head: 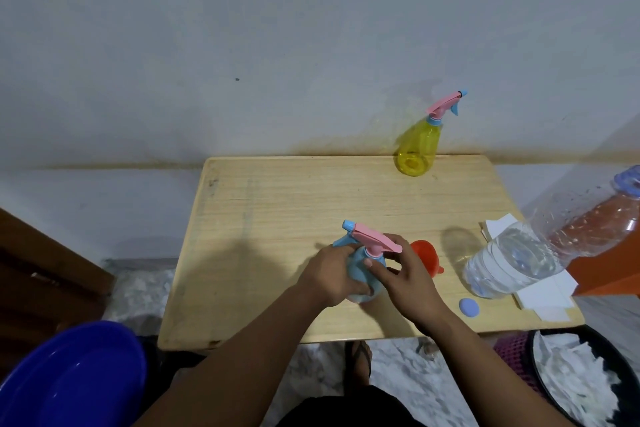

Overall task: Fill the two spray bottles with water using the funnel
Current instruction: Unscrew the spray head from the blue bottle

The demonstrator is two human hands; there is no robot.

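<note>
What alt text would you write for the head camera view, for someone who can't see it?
A person's left hand grips a blue spray bottle on a wooden table while the right hand holds its neck. Nearby are an orange funnel, a water bottle and a yellow spray bottle.

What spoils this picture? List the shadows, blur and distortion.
Head view: wide-angle lens tilts the yellow spray bottle and water bottle; both hands on the blue spray bottle look soft; a shadow falls left across the table.

Both hands point(367, 274) around blue spray bottle point(363, 270)
</note>
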